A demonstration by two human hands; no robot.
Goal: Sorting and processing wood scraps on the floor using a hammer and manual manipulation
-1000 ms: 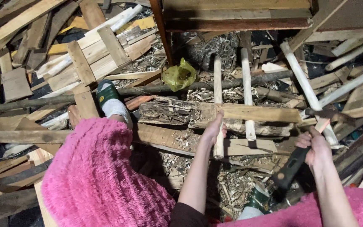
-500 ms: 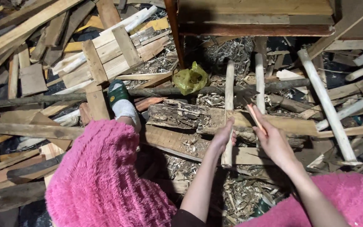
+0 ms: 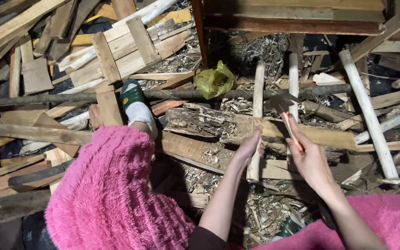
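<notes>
Here, a hatchet is coming down beside fingers steadying a wood strip.
The rotten log (image 3: 209, 122) is bearing the pale strip (image 3: 257, 115); the right hand (image 3: 312, 159) is gripping the orange-handled hatchet (image 3: 284, 109), fingers wrapped; the left hand (image 3: 250, 147) is pinching the strip low. Judgement: the blade risks glancing into those close fingers.

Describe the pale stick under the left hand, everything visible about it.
The stick is a long, narrow strip of pale, raw-looking wood with flat faces and squared ends. It lies almost straight up the picture, crossing over the rotten log and a plank. Its near end sticks out past the left hand, whose fingers press on its lower part. The far end lies among shavings near a yellow bag. A hatchet in the right hand hangs just beside it.
</notes>
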